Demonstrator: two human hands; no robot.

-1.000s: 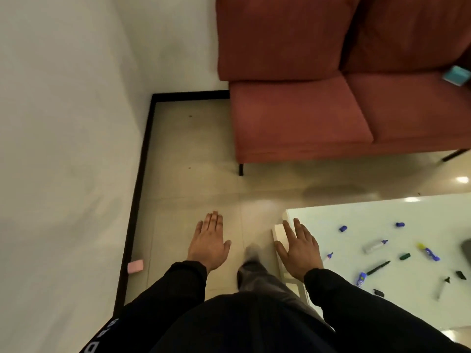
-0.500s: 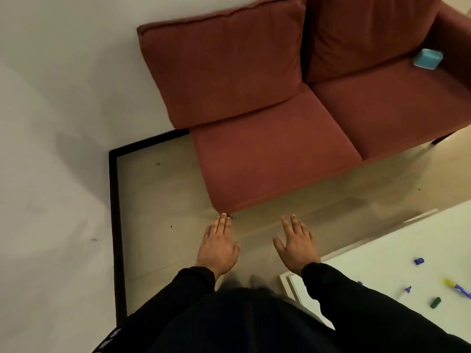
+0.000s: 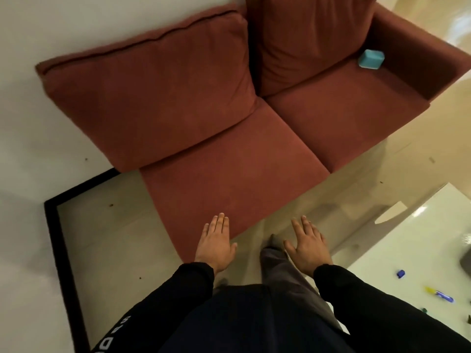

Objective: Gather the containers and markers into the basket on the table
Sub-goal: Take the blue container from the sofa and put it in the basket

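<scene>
A small light-blue container point(image 3: 371, 59) lies on the right seat of the red sofa, against the armrest. On the white table point(image 3: 418, 238) at the right edge lie a blue cap point(image 3: 401, 273), a yellow-and-blue marker point(image 3: 439, 294) and dark bits near the frame's edge. A dark grey shape point(image 3: 465, 262) at the table's right edge is cut off; I cannot tell what it is. My left hand point(image 3: 216, 244) and my right hand point(image 3: 307, 242) hover flat, fingers apart, holding nothing, over the floor in front of the sofa.
The red sofa point(image 3: 229, 128) stands against a white wall, filling the upper middle. A black skirting point(image 3: 61, 253) edges the tiled floor at left. My leg point(image 3: 277, 266) is stepping between the sofa and the table's corner.
The view has swung up and right, from the floor and table to the sofa. The blue container is now nearer the middle. Both hands stay flat and empty.
</scene>
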